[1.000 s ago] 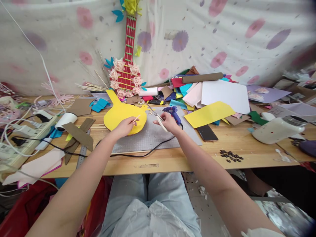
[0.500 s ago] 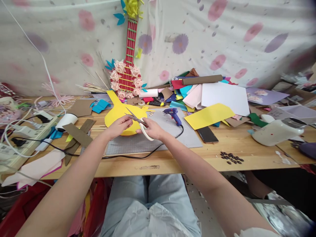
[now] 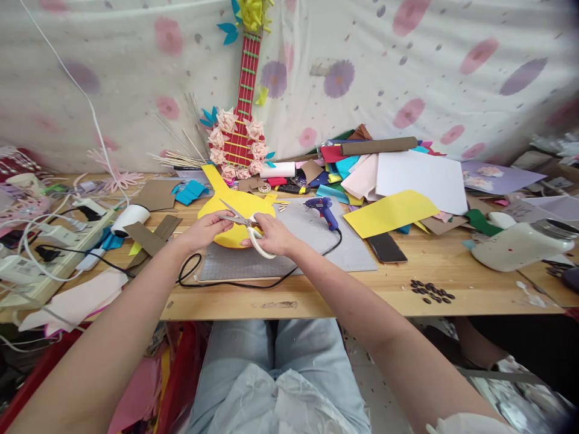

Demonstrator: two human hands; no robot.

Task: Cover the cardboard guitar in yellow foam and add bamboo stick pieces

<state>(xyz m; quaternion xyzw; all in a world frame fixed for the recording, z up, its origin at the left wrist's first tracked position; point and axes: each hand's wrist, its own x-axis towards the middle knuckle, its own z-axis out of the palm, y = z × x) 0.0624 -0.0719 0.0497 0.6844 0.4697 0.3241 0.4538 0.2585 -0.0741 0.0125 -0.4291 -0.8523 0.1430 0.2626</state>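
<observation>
My right hand grips a pair of scissors by the white handles, above the yellow guitar-shaped piece. The metal blades are spread and point left, over the yellow surface. My left hand is at the blades with thumb and fingers pinched together; whatever is between them is too small to make out. Beneath both hands, the yellow piece lies flat on a grey cutting mat. On the mat, right of my hands, rests a blue glue gun, its black cord running under my right forearm.
A red paper guitar with pink flowers leans on the curtain behind. Coloured sheets, a yellow sheet, a phone, black beads and a white bottle lie to the right. A power strip stands left.
The scissor blades are spread wider and have turned slightly. My left hand has shifted a little left of them. The whole view has moved slightly, and a loop of black cord shows beside my left forearm.
</observation>
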